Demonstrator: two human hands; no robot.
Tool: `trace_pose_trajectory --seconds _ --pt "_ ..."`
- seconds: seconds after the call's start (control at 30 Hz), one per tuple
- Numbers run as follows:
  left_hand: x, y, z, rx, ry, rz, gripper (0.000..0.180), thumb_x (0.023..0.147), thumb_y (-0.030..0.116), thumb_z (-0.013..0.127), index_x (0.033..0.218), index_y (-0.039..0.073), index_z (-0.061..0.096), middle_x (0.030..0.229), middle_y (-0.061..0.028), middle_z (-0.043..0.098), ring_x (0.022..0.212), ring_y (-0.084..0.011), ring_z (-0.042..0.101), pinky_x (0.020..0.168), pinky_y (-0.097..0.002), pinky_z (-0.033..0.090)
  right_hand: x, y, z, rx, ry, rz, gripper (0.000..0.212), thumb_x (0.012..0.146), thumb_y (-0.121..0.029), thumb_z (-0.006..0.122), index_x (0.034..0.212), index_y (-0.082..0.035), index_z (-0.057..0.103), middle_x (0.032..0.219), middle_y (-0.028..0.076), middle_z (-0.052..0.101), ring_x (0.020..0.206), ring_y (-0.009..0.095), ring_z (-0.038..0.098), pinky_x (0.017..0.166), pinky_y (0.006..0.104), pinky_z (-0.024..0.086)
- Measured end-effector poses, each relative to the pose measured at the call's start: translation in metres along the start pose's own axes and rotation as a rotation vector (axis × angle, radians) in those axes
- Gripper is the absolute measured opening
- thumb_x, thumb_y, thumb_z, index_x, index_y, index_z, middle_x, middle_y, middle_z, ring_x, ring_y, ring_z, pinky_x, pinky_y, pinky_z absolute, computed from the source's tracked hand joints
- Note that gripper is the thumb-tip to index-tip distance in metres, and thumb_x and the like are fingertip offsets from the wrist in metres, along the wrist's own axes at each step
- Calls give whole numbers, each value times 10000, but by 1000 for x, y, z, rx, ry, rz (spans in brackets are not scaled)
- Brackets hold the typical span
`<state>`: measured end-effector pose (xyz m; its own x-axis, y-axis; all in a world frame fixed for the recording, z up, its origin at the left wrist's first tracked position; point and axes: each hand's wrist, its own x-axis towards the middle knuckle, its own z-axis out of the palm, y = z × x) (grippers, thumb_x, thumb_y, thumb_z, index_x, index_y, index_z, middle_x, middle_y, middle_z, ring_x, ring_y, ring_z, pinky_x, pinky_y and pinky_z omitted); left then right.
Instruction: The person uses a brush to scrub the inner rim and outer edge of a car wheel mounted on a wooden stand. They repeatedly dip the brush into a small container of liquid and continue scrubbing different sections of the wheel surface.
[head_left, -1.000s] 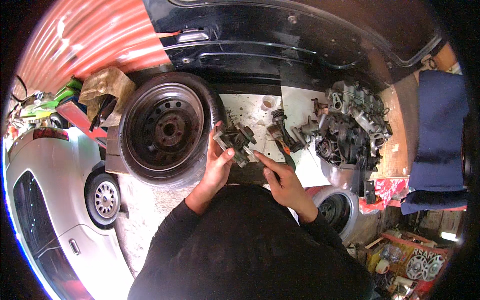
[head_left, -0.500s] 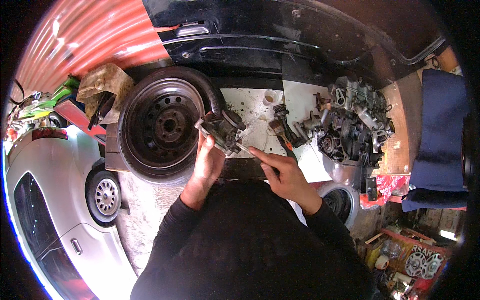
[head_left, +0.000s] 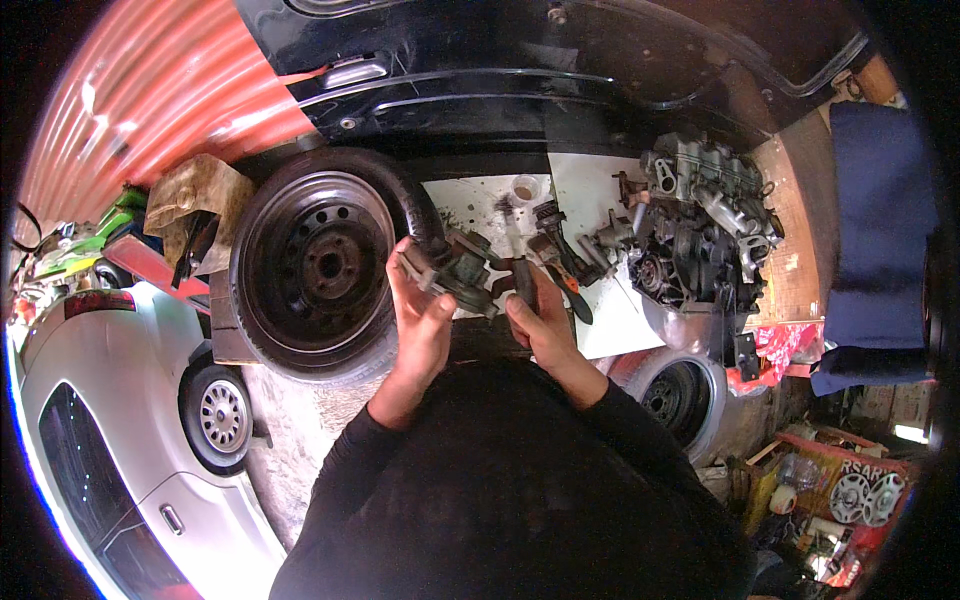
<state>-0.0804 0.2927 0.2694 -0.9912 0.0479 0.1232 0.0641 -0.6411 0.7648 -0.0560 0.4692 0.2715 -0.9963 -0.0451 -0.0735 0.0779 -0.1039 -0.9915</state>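
The grimy grey cast-metal engine part with a round body [head_left: 462, 272] sits at the centre of the frame, lifted clear of the desk [head_left: 480, 200] and held between both hands, seemingly so that it can be turned and looked over close up. The left hand [head_left: 420, 315] stands edge-up on the part's left side, fingers stretched and only loosely curled around it, steadying rather than squeezing. The right hand [head_left: 538, 322] is closed more tightly at the part's right end; whether it also pinches a small tool there I cannot tell. Just left of the hands a black steel wheel with its tyre [head_left: 325, 262] leans upright. To the upper right lies a heap of greasy grey engine pieces [head_left: 700, 220], with orange-handled pliers [head_left: 565, 285] beside the right hand.
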Motion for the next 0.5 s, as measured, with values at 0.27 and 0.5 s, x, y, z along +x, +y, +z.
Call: trace_pose_trajectory --seconds 0.27,0.5 --pt "-14 -9 18 127 -98 179 1139 739 159 927 1525 143 104 1395 -129 428 1349 -281 455 1125 -441 407 -11 12 2 541 -6 334 472 1005 -386 647 1367 -99 554 1030 -1 669 584 30 512 501 188 382" --pt "-10 -21 2 472 -351 309 1155 723 286 947 1528 70 147 1595 -209 244 1437 -339 372 1166 -506 336 -20 25 8 575 77 373 586 1012 -444 614 1465 -120 431 1278 51 601 1044 139 616 788 252 518"
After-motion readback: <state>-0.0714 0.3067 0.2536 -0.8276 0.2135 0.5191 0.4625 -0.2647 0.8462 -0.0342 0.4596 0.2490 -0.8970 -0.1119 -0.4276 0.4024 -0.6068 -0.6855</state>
